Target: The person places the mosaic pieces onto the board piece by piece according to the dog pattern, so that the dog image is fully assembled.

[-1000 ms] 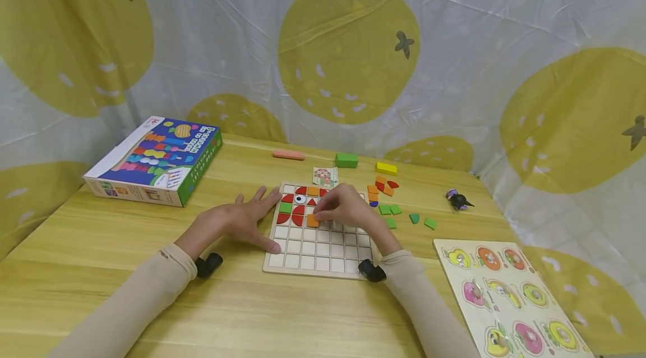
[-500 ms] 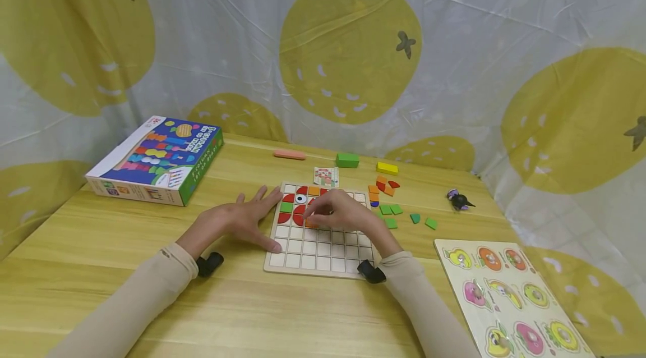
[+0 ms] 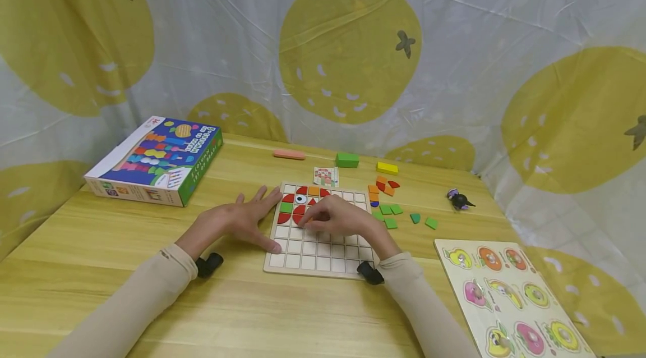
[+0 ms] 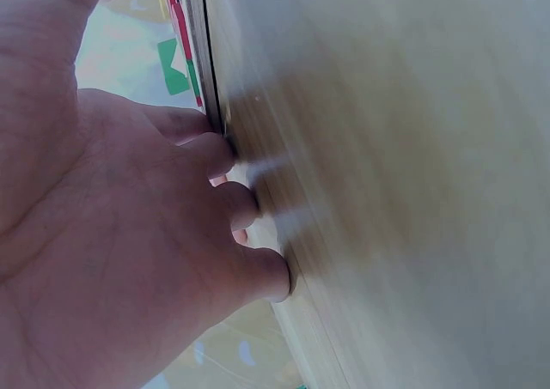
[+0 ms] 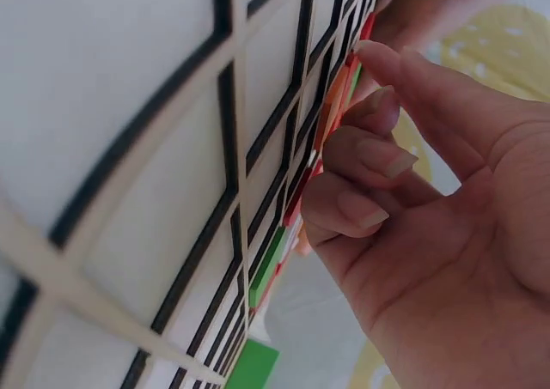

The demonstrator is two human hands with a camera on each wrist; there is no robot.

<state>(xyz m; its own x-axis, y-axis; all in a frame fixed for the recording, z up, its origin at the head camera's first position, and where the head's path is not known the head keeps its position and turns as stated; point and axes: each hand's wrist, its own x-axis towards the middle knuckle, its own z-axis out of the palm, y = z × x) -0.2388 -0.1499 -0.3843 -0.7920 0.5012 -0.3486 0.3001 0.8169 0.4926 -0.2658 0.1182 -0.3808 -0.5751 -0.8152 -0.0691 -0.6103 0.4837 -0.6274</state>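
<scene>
Here, the square wooden grid board is steadied on the table by the flat, spread left hand at its left edge. A small orange wooden tile, likely light, stiff and smooth, is pressed into a board cell by the curled fingers of the right hand; its edges seem best pinched.

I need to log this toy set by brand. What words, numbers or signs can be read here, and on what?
Box: coloured lettering on the lid and its green side, too small and slanted to read.
Small card behind the grid board: a printed pattern, no legible words.
Fruit puzzle: pictures only, no text seen.
Wrist views: no writing.
</scene>
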